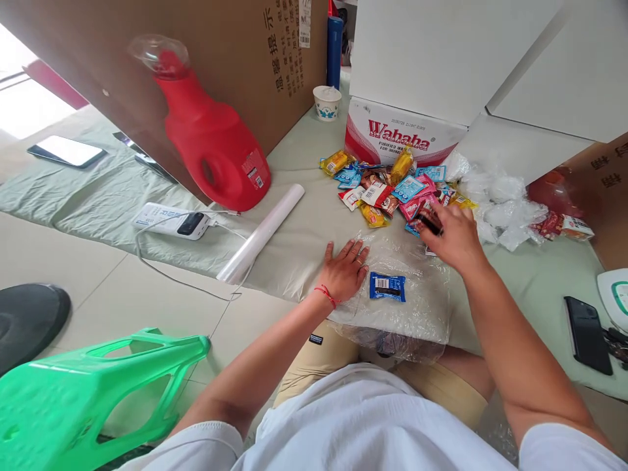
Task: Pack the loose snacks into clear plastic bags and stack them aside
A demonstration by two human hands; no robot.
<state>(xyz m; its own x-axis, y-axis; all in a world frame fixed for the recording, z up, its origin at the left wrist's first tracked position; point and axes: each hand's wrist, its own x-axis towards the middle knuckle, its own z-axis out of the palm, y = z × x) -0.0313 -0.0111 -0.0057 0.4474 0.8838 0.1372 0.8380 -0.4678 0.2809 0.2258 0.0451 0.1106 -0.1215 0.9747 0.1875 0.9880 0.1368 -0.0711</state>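
Note:
My left hand (345, 271) lies flat, fingers spread, on a sheet of clear plastic film (417, 304). Just right of it, a small blue snack packet (387, 286) rests on the film. My right hand (456, 235) reaches to the right front of a heap of wrapped snacks (377, 194), its fingers closed around a small dark packet (430, 224) that they partly hide. The heap mixes yellow, red, pink, light blue and brown wrappers.
Plastic-wrapped bundles (505, 203) lie right of the heap, before a Wahaha carton (402, 134). Leftward are a film roll (262, 232), a red jug (216, 144), a power bank (171, 221) and a green stool (73, 399). A phone (587, 333) lies far right.

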